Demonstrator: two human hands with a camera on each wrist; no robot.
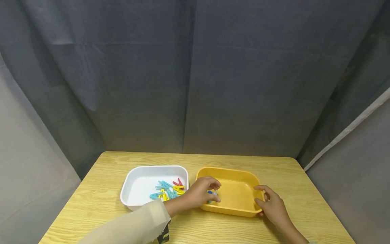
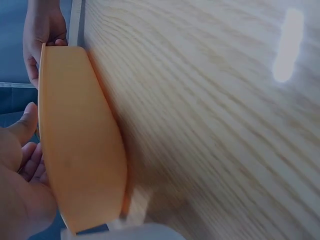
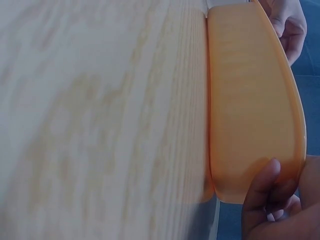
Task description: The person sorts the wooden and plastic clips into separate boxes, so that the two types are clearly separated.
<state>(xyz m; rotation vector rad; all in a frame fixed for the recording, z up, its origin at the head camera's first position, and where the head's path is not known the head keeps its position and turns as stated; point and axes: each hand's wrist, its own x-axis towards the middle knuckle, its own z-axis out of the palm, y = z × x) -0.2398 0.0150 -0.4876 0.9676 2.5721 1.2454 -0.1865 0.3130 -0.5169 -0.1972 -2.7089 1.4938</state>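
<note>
My left hand (image 1: 202, 192) is over the left end of the yellow plastic tub (image 1: 237, 210), its thumb and fingers spread apart. Behind that thumb, small blue and pale pieces (image 1: 212, 193) show inside the tub, partly hidden; their kind is unclear. In the left wrist view the tub wall hides what lies below the left hand (image 2: 25, 175). My right hand (image 1: 272, 205) grips the tub's right rim between thumb and fingers, as the right wrist view also shows. A white tub (image 1: 134, 184) to the left holds several blue, yellow and red clothespins (image 1: 166, 189).
Both tubs stand side by side on a wood-grain table (image 1: 97, 203). The left forearm in its cream sleeve (image 1: 137, 223) crosses in front of the white tub. Dark grey cloth (image 1: 152, 101) hangs behind the table, with lighter cloth at both sides.
</note>
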